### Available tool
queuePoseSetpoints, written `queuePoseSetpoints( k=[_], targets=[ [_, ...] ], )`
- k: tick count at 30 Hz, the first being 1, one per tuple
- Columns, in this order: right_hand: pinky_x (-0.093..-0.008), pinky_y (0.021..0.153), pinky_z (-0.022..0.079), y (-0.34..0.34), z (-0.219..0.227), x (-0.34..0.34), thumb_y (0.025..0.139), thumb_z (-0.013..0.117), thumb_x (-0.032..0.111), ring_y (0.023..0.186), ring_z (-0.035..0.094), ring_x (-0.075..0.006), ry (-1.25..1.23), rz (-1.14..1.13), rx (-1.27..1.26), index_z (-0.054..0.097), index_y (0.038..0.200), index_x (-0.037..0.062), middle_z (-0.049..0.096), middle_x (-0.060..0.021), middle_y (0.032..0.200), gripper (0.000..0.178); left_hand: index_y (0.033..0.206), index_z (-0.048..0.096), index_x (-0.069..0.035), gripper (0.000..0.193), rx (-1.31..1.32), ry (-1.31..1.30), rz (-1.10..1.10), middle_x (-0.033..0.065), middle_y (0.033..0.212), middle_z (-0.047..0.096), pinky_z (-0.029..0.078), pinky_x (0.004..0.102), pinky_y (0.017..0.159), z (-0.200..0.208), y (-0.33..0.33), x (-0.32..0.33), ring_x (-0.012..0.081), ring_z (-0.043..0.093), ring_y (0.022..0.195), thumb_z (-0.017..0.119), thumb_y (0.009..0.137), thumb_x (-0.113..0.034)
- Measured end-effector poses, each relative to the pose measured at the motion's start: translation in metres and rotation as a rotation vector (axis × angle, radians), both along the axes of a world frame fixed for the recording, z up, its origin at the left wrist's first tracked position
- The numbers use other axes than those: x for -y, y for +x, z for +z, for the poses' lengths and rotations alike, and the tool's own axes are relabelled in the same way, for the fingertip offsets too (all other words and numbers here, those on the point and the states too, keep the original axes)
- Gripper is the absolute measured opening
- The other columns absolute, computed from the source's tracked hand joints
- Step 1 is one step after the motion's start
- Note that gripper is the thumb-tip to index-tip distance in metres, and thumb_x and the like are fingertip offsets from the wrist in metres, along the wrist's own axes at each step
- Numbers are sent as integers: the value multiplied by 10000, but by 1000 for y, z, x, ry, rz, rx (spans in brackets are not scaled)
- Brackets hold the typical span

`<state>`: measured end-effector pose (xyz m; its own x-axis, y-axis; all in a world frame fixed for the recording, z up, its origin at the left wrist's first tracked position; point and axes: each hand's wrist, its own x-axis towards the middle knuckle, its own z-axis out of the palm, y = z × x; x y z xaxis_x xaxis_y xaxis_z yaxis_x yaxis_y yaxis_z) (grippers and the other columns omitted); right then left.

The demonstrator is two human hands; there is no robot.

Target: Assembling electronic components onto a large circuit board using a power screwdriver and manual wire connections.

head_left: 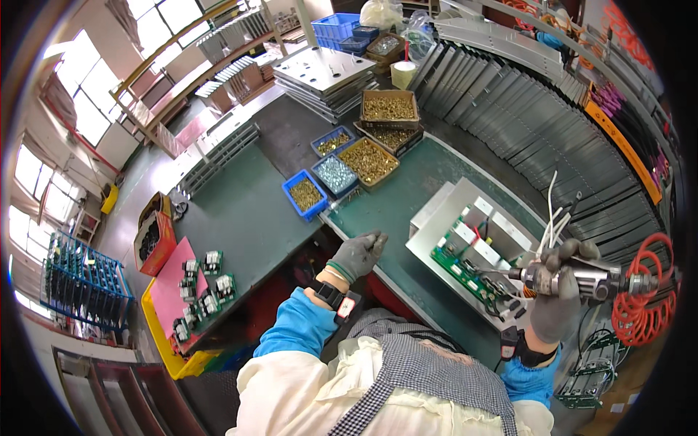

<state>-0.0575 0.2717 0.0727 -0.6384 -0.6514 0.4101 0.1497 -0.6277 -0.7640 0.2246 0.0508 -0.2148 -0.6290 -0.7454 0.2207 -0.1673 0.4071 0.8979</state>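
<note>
My right hand [558, 309], in a grey glove, is wrapped round a metal air screwdriver [598, 280] with a coiled red hose [634, 320]. The tool lies sideways, its tip over the near right part of a green circuit board [465, 272]. That board sits in a pale metal housing [443, 218] beside white block-shaped parts. Also gloved, my left hand [358, 254] is above the bench's near edge, left of the housing and apart from it. Its fingers are pressed together; whatever they hold, if anything, is too small to make out. White wires [556, 218] stand up behind the screwdriver.
Bins of brass-coloured screws [369, 161] and a blue bin of silvery fasteners [334, 174] stand beyond my left hand. Stacked metal plates [323, 76] lie behind them. Small circuit boards [207, 301] rest on pink sheet at left. Grey metal panels [523, 116] line the back right.
</note>
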Motion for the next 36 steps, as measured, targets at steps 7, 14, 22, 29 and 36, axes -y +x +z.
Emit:
queuePoseSetpoints(
  k=[7, 14, 22, 29, 36],
  targets=[
    [-296, 741, 511, 24, -2, 40, 720, 693, 107, 867, 605, -153, -52, -126, -57, 507, 1129, 110, 599, -69, 1083, 450, 1236, 467, 9, 310, -783, 1369, 307, 131, 1072, 542, 554, 272, 757, 67, -22, 114, 222, 593, 928, 468, 926, 18],
    [-304, 697, 495, 49, -13, 42, 689, 701, 200, 823, 561, -170, 83, -487, -114, 468, 1157, 111, 580, -86, 1070, 530, 1077, 546, 48, 176, -569, 1009, 206, 141, 979, 616, 559, 275, 686, 50, -94, 242, 238, 632, 846, 485, 937, -40],
    [-250, 627, 439, 78, 4, 51, 795, 611, 81, 859, 475, -151, 210, -528, -172, 411, 1225, 60, 484, -60, 1070, 475, 858, 626, 20, 408, -105, 1137, 340, 126, 713, 664, 481, 301, 449, 76, -158, 290, 209, 615, 529, 505, 949, -359],
    [-259, 636, 435, 57, -6, 28, 813, 595, 55, 864, 468, -160, 201, -471, -86, 403, 1227, 57, 457, -61, 1046, 457, 1007, 650, -11, 279, 328, 562, -218, 78, 868, 671, 533, 283, 666, 152, -81, 309, 143, 633, 727, 638, 845, -238],
    [-280, 684, 437, 51, -15, 32, 837, 559, 1, 889, 460, -169, 135, -460, -38, 384, 1236, 48, 416, -65, 1041, 438, 1178, 611, -77, 425, 853, -175, -12, 156, 1056, 662, 488, 359, 877, 97, 30, 385, 315, 627, 970, 604, 753, -69]
  ],
)
